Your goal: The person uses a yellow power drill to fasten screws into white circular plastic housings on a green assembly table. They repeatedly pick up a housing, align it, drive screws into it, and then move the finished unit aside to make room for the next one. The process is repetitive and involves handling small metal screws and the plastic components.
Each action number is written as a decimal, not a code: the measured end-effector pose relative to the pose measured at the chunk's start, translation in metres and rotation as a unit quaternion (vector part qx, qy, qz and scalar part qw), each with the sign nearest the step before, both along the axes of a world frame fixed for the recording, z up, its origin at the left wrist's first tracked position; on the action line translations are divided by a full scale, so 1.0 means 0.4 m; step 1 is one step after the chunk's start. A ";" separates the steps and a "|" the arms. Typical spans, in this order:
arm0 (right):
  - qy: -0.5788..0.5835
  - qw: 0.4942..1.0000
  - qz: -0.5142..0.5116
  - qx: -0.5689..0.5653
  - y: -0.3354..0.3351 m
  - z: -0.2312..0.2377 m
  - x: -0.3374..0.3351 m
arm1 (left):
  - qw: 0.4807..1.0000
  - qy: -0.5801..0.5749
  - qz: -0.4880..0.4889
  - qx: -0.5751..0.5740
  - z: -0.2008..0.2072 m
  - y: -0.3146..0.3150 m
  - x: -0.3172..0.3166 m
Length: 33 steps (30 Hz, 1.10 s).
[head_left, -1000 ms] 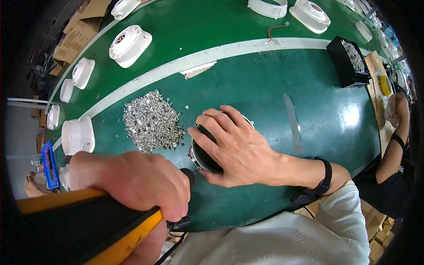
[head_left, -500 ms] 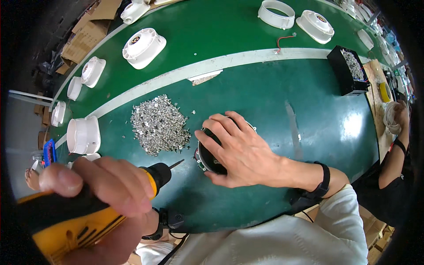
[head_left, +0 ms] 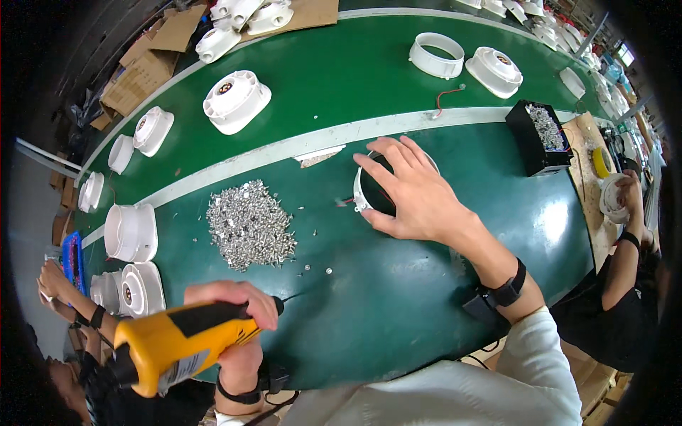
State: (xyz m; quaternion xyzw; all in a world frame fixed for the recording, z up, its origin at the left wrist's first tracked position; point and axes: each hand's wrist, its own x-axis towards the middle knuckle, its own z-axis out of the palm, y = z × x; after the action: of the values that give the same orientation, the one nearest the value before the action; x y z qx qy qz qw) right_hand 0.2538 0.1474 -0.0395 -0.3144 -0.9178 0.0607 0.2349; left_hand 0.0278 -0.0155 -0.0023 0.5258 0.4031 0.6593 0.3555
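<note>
My left hand [head_left: 245,302] is closed round the grip of a yellow and black electric screwdriver [head_left: 160,341]. Its thin bit points right, over the green tabletop, touching no part that I can see. A round part [head_left: 358,192] with a white rim and a dark middle lies farther off. Over it my right hand [head_left: 419,195] spreads, fingers and thumb gripping its edges, so much of it is hidden. A short red wire [head_left: 347,201] sticks out at its left side. Between the hands and to the left lies a heap of small silver screws [head_left: 250,227].
A black bin of screws [head_left: 543,135] stands at the far right. White housings [head_left: 238,103] and a white ring [head_left: 435,57] sit on the green belt beyond a pale rail [head_left: 327,135]. More housings [head_left: 142,287] stand at left. Co-workers' hands [head_left: 629,192] show at both sides.
My right hand and the round part have moved away from me and slightly right. The screwdriver has come down and swung so more of its body shows. The view has shifted a little.
</note>
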 end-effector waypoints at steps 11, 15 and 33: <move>-0.097 0.994 -0.026 -0.039 -0.009 0.015 -0.003 | 1.000 -0.002 0.019 0.017 -0.015 -0.010 -0.009; -0.105 0.993 -0.030 -0.039 -0.012 0.018 -0.021 | 0.999 -0.032 0.026 0.014 -0.025 -0.012 -0.030; -0.049 0.994 -0.089 0.041 0.307 0.020 -0.040 | 0.990 -0.140 0.014 0.016 -0.048 -0.027 -0.038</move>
State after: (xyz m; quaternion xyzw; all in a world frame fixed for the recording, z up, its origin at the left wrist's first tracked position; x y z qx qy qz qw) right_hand 0.2376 0.2702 -0.0313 -0.3875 -0.8983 -0.0132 0.2068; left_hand 0.0128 -0.0264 -0.0213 0.4276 0.3464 0.7379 0.3907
